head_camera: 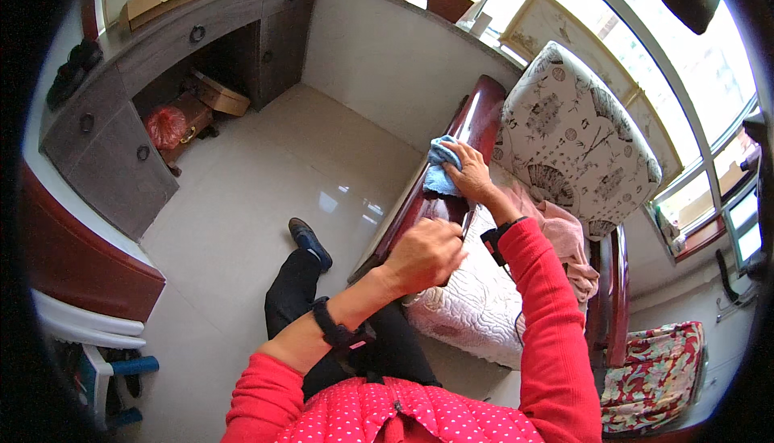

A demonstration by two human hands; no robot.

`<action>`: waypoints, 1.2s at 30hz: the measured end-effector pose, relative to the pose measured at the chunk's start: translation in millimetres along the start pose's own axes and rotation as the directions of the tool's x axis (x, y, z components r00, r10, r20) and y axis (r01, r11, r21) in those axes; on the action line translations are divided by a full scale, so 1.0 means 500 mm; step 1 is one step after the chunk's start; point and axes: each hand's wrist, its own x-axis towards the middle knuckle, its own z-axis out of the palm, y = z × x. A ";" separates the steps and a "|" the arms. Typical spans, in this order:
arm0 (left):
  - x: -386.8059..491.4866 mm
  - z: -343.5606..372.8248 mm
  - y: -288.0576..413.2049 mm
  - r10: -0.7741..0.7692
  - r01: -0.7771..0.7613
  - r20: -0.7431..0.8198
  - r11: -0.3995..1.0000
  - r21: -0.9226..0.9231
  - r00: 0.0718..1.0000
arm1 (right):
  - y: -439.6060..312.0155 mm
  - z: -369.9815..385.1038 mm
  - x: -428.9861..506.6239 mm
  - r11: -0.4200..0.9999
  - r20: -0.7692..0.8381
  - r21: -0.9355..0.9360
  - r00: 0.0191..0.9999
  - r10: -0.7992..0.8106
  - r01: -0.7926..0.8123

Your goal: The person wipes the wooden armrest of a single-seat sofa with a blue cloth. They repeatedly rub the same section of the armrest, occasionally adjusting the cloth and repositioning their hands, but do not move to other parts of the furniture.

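My right hand (473,172) presses a folded light-blue cloth (441,171) onto the glossy dark-red wooden armrest (481,107) of a chair or sofa. The cloth's lower edge looks dark. Closer to me, my left hand (426,255) is curled into a loose fist above the near part of the armrest, with nothing seen in it. Its palm side is hidden. Beside the armrest, a white quilted cover (465,316) lies over the seat. A pink cloth (565,231) is bunched farther back on the seat.
A patterned cushion (568,140) leans against the backrest side, below the window. Flower pots (450,0) stand on the sill. At left is a grey desk (115,134) with boxes (221,92) and a red plastic bag (165,127) beneath. A white-and-blue stool (100,364) stands lower left.
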 end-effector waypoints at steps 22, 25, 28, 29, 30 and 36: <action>0.024 0.046 -0.050 0.130 -0.128 0.258 0.991 -0.022 0.957 | 0.177 0.015 0.264 0.999 0.073 -0.036 0.997 0.012 -0.009; 0.029 0.050 -0.050 0.125 -0.123 0.255 0.992 -0.026 0.959 | 0.174 0.023 0.257 0.981 0.074 -0.180 0.994 0.086 -0.071; 0.032 0.052 -0.049 0.116 -0.108 0.212 0.993 -0.048 0.970 | 0.143 0.027 0.221 0.974 0.110 -0.225 0.994 0.021 0.004; 0.030 0.049 -0.050 0.095 -0.079 0.306 0.995 -0.065 0.947 | 0.129 0.026 0.202 0.977 0.125 -0.197 0.991 -0.057 0.081; 0.030 0.048 -0.049 0.091 -0.072 0.308 0.995 -0.075 0.947 | 0.110 0.029 0.182 0.972 0.126 -0.201 0.988 -0.094 0.118; 0.032 0.043 -0.042 0.107 -0.092 0.334 0.994 -0.061 0.937 | -0.006 0.006 0.030 0.956 0.031 -0.087 0.960 -0.278 0.280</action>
